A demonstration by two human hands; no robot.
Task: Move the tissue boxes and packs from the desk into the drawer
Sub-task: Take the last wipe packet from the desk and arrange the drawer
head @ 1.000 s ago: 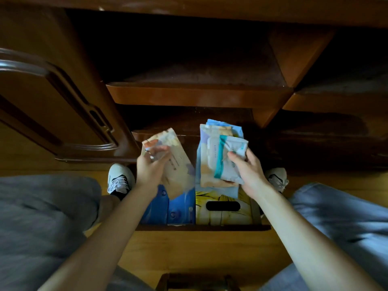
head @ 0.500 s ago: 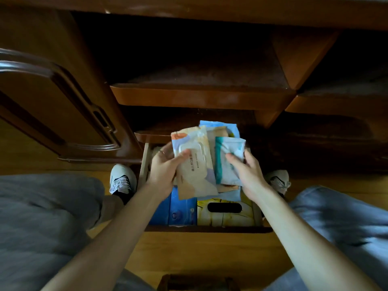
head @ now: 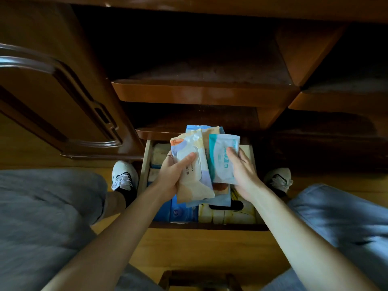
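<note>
Both hands hold a stack of soft wipe packs over the open wooden drawer [head: 145, 164]. My left hand [head: 171, 175] grips a beige and lilac pack [head: 194, 164] with a white flip lid, thumb on the lid. My right hand [head: 241, 171] holds a smaller teal and white pack [head: 222, 162] beside it. Under these two lie more packs, a blue one [head: 193, 128] showing at the top. In the drawer a blue tissue box [head: 182, 212] lies front left and a yellow box [head: 226, 215] with a dark slot front right. Pale packs [head: 160, 154] sit at the drawer's back left.
The drawer sticks out low from a dark wooden desk with open shelves [head: 201, 91] above it. A carved cabinet door [head: 52, 97] stands at the left. My knees and white shoes [head: 123, 175] flank the drawer on a wooden floor. A dark wooden object [head: 199, 280] lies at the bottom edge.
My left hand has carried the beige pack rightward onto the stack that my right hand holds; the two now overlap. The drawer's back left corner has come into sight.
</note>
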